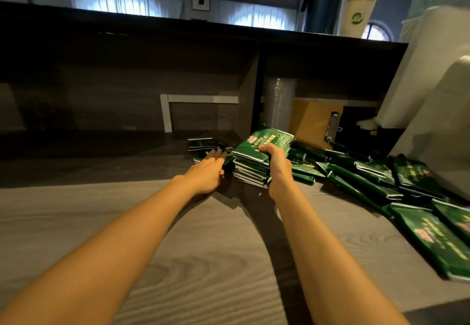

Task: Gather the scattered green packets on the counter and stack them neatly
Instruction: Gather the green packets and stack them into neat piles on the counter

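A stack of green packets [254, 161] stands on the wooden counter [178, 235] near the back wall. My right hand [277, 167] grips the stack's right side, thumb pressed on the top packet. My left hand [209, 172] lies flat with fingers spread, just left of the stack, its fingertips on a loose green packet [203, 158]. A small pile of packets [202, 144] sits behind that. Several scattered green packets [368, 179] spread along the counter to the right, and one large packet [437, 240] lies near the right edge.
A dark shelf unit rises behind the counter, holding a sleeve of clear cups [279, 100] and a brown clipboard [315, 123]. A white machine [432, 111] stands at the right. A tall paper cup [358, 4] is on top of the shelf.
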A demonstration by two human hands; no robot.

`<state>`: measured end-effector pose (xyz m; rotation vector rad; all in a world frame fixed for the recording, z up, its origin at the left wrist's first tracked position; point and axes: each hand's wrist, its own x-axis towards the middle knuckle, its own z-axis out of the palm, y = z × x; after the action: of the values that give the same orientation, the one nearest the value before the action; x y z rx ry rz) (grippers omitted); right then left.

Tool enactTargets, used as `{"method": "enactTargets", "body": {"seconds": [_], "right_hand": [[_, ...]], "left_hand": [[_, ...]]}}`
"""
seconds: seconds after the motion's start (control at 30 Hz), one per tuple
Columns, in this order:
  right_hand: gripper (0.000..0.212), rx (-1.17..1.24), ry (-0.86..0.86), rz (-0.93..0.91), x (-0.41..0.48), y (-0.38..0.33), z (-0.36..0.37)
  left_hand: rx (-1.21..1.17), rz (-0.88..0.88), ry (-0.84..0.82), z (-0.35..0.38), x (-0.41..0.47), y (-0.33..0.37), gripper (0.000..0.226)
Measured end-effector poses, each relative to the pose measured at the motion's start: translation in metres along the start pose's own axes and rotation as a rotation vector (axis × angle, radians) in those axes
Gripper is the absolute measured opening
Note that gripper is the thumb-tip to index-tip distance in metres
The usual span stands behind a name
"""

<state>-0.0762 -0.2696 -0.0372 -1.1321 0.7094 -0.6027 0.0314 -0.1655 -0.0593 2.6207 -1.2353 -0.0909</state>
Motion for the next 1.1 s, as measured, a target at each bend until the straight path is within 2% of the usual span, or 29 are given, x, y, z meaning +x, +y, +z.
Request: {"method": "enactTargets", "body": {"seconds": [0.07, 0.3, 0.47, 0.57, 0.67, 0.73, 0.8, 0.9, 0.93, 1.0, 1.1], "right_hand": [[0.070, -0.024, 0.001, 0.008, 0.005, 0.001, -0.002], [0.078, -0.038, 0.009, 0.049, 0.008, 0.001, 0.001], [0.076, -0.072, -0.019, 0.009, -0.002, 0.002, 0.006], [0.091, -0.069, -0.058, 0.005, -0.003, 0.006, 0.009], [0.104, -0.097, -0.102, 0.003, 0.007, 0.013, 0.009], [0.097, -0.136, -0.136, -0.005, 0.007, 0.015, 0.010], [0.081, -0.157, -0.161, -0.007, 0.000, 0.013, 0.012], [0.038, -0.188, -0.194, -0.018, -0.006, 0.011, 0.013], [0.030, -0.187, -0.200, -0.021, -0.007, 0.011, 0.013], [0.024, -0.182, -0.214, -0.031, -0.007, 0.012, 0.012], [0.013, -0.178, -0.239, -0.051, -0.007, 0.013, 0.012]], "left_hand": [[0.039, 0.010, 0.002, 0.005, 0.002, 0.000, 0.049], [0.297, -0.021, 0.055, 0.000, -0.015, 0.006, 0.044], [0.387, -0.048, 0.172, -0.004, -0.044, 0.008, 0.032], [0.373, -0.123, 0.282, -0.013, -0.060, 0.006, 0.029], [0.163, -0.301, 0.268, -0.016, -0.067, -0.005, 0.039], [-0.014, -0.416, 0.197, -0.015, -0.067, -0.015, 0.061], [-0.138, -0.425, 0.179, -0.017, -0.068, -0.023, 0.068], [-0.280, -0.418, 0.189, -0.027, -0.072, -0.030, 0.067], [-0.314, -0.437, 0.177, -0.031, -0.074, -0.033, 0.066], [-0.421, -0.479, 0.161, -0.037, -0.076, -0.042, 0.058], [-0.655, -0.481, 0.250, -0.044, -0.078, -0.054, 0.038]]}}
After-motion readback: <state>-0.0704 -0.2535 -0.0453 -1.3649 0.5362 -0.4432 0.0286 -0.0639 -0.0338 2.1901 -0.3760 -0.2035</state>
